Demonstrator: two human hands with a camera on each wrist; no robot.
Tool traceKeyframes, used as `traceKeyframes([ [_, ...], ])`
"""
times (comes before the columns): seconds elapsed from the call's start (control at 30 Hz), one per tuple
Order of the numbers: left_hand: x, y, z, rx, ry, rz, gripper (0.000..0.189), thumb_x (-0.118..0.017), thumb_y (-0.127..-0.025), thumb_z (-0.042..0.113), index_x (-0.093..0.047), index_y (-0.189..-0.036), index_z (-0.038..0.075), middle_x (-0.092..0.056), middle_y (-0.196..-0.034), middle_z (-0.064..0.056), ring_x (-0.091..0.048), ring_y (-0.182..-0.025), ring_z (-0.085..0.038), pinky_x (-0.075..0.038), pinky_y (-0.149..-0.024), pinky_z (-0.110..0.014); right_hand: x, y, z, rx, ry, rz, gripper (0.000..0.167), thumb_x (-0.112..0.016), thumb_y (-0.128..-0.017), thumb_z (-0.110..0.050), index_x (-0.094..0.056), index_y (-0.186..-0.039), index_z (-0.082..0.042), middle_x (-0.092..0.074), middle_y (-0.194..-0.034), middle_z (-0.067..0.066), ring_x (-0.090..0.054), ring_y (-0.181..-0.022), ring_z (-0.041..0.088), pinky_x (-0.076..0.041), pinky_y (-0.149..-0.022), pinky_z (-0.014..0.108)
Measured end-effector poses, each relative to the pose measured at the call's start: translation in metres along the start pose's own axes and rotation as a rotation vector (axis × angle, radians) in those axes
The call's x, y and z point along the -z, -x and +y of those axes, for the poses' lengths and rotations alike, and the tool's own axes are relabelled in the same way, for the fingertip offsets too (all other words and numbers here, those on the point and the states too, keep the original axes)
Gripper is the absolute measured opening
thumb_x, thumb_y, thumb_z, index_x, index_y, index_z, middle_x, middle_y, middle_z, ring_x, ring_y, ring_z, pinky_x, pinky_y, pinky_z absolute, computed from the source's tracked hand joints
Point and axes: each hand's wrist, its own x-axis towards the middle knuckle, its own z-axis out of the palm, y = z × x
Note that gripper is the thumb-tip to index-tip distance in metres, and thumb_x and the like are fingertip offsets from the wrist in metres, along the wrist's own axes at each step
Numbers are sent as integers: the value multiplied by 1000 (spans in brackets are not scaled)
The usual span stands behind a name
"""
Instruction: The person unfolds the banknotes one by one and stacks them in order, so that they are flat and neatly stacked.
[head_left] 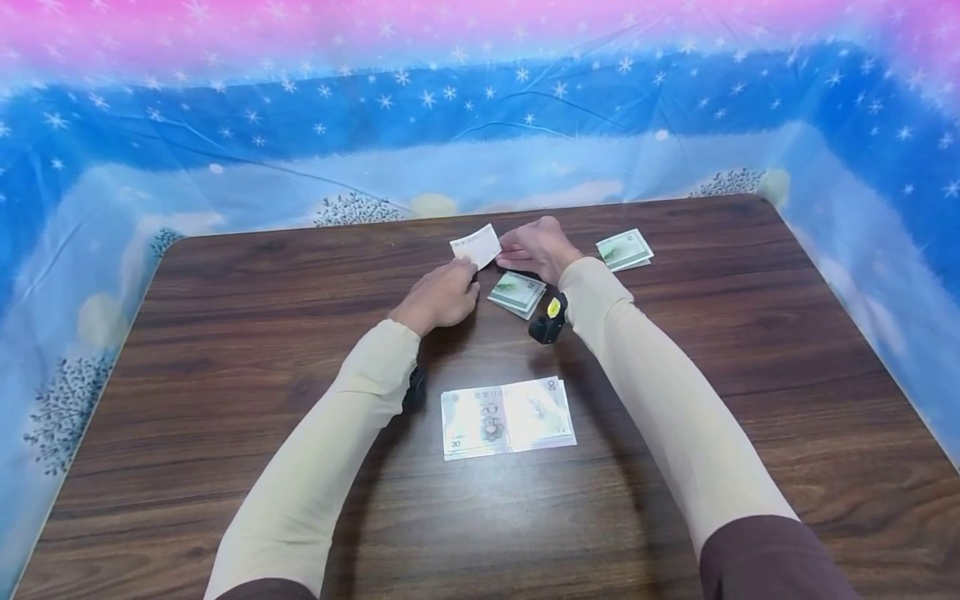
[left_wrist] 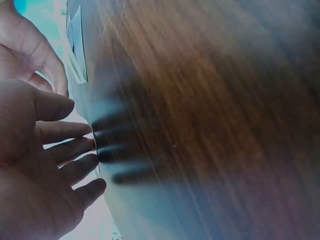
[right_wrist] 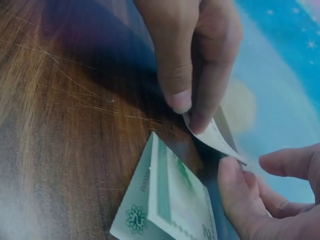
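Note:
A pale banknote (head_left: 477, 246) is between my two hands near the far edge of the table. My left hand (head_left: 442, 293) reaches its near left side; in the left wrist view its fingers (left_wrist: 72, 147) are stretched and spread, tips at the note's thin edge, thumb apart. My right hand (head_left: 538, 248) is at the note's right end. In the right wrist view this right hand (right_wrist: 275, 192) has a gap between thumb and forefinger, and the lifted corner of the note overlaps the gap. A folded green banknote (right_wrist: 182, 200) stands tented just below my right hand.
A second folded green banknote (head_left: 625, 249) lies to the right of my right hand. Nearer to me, a flat stack of banknotes (head_left: 508, 418) rests on the wooden table (head_left: 262, 400). A snowflake-patterned cloth (head_left: 450, 100) hangs behind the table.

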Motion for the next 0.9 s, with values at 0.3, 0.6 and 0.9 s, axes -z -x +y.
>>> traceKeyframes([
  [0.3,-3,11,6,-47,11,92,22,-42,-106,12,-60,-100,2,-61,-99,-14,-57,-88,-29,-48,-81,-45,-1,3,6,4,43,-31,34,-63,-96,2,-59,-129,10,-62,-111,17,-65,-83,21,-57,-89,29],
  [0.6,1,26,12,-69,96,159,22,-42,-106,12,-59,-94,4,-56,-87,-13,-51,-83,-27,-43,-75,-41,3,20,13,40,46,-128,39,-58,-96,7,-54,-135,10,-60,-120,20,-65,-92,25,-58,-87,30],
  [0.9,3,51,20,-19,233,153,43,-43,-108,20,-50,-148,3,-55,-143,-17,-55,-122,-26,-46,-97,-45,7,56,28,80,76,-188,37,-58,-98,3,-54,-134,9,-60,-122,20,-67,-96,22,-57,-88,32],
])
